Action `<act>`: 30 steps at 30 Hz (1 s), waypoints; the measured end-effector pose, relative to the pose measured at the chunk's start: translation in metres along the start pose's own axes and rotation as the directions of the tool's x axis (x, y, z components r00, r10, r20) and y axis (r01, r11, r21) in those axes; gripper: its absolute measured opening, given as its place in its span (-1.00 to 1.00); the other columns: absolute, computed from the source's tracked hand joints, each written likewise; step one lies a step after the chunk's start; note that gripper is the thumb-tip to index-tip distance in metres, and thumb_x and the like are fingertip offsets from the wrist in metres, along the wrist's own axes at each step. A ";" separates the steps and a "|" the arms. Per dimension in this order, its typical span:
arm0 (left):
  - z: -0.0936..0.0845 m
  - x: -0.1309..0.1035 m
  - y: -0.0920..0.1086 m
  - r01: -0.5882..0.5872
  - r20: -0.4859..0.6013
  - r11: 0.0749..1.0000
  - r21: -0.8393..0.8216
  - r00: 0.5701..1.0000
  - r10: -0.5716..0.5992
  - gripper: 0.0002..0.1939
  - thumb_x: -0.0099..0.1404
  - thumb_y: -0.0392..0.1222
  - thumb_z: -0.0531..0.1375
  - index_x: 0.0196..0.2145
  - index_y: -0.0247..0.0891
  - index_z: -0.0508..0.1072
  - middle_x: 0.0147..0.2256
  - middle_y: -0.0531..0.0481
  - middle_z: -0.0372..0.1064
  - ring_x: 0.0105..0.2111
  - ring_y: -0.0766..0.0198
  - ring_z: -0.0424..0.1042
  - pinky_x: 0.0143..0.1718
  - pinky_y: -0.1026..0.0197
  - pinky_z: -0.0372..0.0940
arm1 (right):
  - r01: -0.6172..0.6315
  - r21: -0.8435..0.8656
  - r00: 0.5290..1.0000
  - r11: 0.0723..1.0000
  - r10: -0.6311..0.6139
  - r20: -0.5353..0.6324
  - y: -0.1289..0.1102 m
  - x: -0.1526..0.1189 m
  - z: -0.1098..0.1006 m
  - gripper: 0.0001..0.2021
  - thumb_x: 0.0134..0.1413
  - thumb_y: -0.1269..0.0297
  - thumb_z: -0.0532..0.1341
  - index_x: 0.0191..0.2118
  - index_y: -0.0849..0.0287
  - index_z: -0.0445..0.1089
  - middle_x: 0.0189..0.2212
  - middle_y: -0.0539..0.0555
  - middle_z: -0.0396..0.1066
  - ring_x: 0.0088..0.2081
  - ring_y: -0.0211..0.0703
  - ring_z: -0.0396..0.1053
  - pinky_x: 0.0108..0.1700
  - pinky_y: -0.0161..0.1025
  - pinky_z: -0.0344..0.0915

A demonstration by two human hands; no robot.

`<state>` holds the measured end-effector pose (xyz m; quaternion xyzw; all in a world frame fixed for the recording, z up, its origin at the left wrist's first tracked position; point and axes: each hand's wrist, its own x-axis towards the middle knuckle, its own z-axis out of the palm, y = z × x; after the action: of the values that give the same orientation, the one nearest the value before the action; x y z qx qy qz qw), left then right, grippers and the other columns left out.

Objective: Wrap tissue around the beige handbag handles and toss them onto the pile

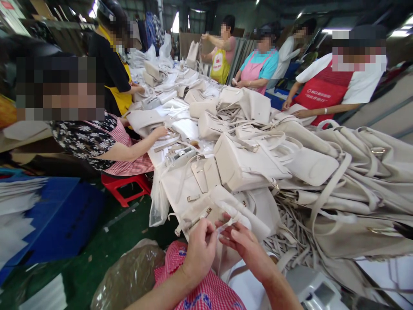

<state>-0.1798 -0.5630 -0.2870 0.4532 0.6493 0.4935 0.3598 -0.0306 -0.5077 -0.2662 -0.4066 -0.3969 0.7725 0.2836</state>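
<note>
My left hand (201, 243) is closed, thumb and finger pinching a thin white strip (222, 227) of wrapping. My right hand (247, 245) curls loosely around the same strip, its fingers slightly apart; the exact grip is partly hidden. Both hands are just above my lap, at the near edge of an opened-out cream bag (179, 183) with gold-coloured buckles. A pale wrapped piece (240, 215) lies just beyond my fingertips. Behind it a boxy cream handbag (240, 161) rests on its side. My lap is covered by a red checked apron (196, 286).
Cream bags and straps (348, 189) pile up on the right. A co-worker's arm (135, 148) reaches over the table from the left; several other people stand around it. A red stool (125, 187), a blue bin (64, 219) and a plastic-wrapped bundle (129, 275) are on the left.
</note>
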 end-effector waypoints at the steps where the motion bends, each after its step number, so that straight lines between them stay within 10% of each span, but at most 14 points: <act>1: -0.001 -0.002 -0.001 -0.059 0.009 0.995 0.082 0.998 0.058 -0.86 0.28 -0.29 0.05 -0.45 -0.19 0.24 -0.49 0.08 0.26 -0.46 0.27 0.29 -0.39 0.24 0.16 | -0.017 -0.020 1.000 1.000 0.016 -0.011 0.001 0.000 0.000 -0.45 -0.01 -0.12 0.34 0.06 0.06 0.45 -0.02 0.18 0.50 0.06 0.08 0.41 0.08 0.04 0.33; 9: -0.001 -0.002 -0.003 -0.161 0.074 0.960 0.230 0.986 0.148 -0.87 0.31 -0.30 0.03 -0.41 -0.19 0.28 -0.47 0.04 0.34 -0.45 0.23 0.35 -0.39 0.22 0.16 | 0.001 -0.239 0.978 0.971 -0.051 -0.204 0.004 0.013 0.015 -0.58 -0.20 -0.15 0.42 -0.44 0.17 0.54 -0.48 0.04 0.47 -0.39 -0.14 0.36 -0.28 -0.20 0.37; 13: 0.000 -0.001 -0.003 -0.039 0.020 0.992 0.121 0.999 0.037 -0.88 0.24 -0.34 0.05 -0.43 -0.18 0.23 -0.49 0.08 0.28 -0.48 0.27 0.33 -0.41 0.25 0.18 | 0.018 -0.156 0.992 0.988 -0.037 -0.117 0.004 0.009 0.012 -0.62 -0.23 0.03 0.47 -0.26 0.12 0.57 -0.39 0.03 0.51 -0.30 -0.11 0.41 -0.19 -0.18 0.39; 17: -0.002 -0.004 -0.003 -0.159 0.065 0.970 0.184 0.987 0.149 -0.87 0.29 -0.30 0.03 -0.43 -0.19 0.27 -0.47 0.04 0.32 -0.45 0.23 0.33 -0.36 0.19 0.16 | 0.016 -0.162 0.990 0.987 -0.038 -0.139 0.005 0.009 0.014 -0.56 -0.11 -0.03 0.39 -0.12 0.12 0.53 -0.31 0.07 0.53 -0.26 -0.07 0.43 -0.27 -0.20 0.38; 21: 0.001 -0.003 0.000 0.055 0.107 0.987 -0.153 0.994 -0.039 -0.87 0.24 -0.22 0.13 -0.44 -0.18 0.22 -0.50 0.08 0.30 -0.47 0.26 0.33 -0.40 0.21 0.17 | 0.084 -0.328 0.973 0.941 -0.148 -0.176 0.008 0.014 0.013 -0.61 -0.20 -0.09 0.42 -0.51 0.19 0.50 -0.58 0.01 0.42 -0.48 -0.16 0.32 -0.36 -0.22 0.30; 23: 0.003 0.001 -0.001 0.355 0.266 0.833 -0.425 0.928 -0.260 -0.77 0.13 -0.18 0.23 -0.42 -0.17 0.18 -0.55 0.13 0.29 -0.55 0.31 0.32 -0.49 0.26 0.15 | 0.097 -0.275 0.989 0.956 -0.124 -0.081 0.010 0.012 0.008 -0.64 -0.13 -0.06 0.40 -0.50 0.17 0.48 -0.60 -0.03 0.39 -0.50 -0.20 0.31 -0.36 -0.23 0.28; 26: 0.005 0.007 -0.005 0.713 0.613 0.480 -0.511 0.694 -0.378 -0.63 -0.01 -0.14 0.36 -0.34 -0.20 0.25 -0.59 0.13 0.33 -0.63 0.36 0.31 -0.59 0.33 0.11 | 0.063 -0.077 0.996 0.995 -0.058 0.066 0.017 0.007 0.002 -0.64 -0.13 -0.06 0.42 -0.46 0.15 0.43 -0.58 -0.08 0.36 -0.54 -0.23 0.31 -0.38 -0.24 0.28; 30: 0.009 0.008 -0.010 0.822 0.736 0.336 -0.460 0.565 -0.374 -0.59 -0.05 -0.17 0.43 -0.30 -0.27 0.34 -0.59 0.11 0.34 -0.64 0.41 0.31 -0.61 0.36 0.11 | 0.100 0.010 0.995 0.995 -0.100 0.005 0.025 0.003 0.003 -0.60 -0.19 -0.07 0.45 -0.51 0.15 0.37 -0.65 -0.12 0.28 -0.61 -0.30 0.22 -0.45 -0.30 0.23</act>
<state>-0.1765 -0.5537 -0.2996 0.0754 0.3723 0.4022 0.8331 -0.0370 -0.5196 -0.2873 -0.3826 -0.4137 0.7604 0.3228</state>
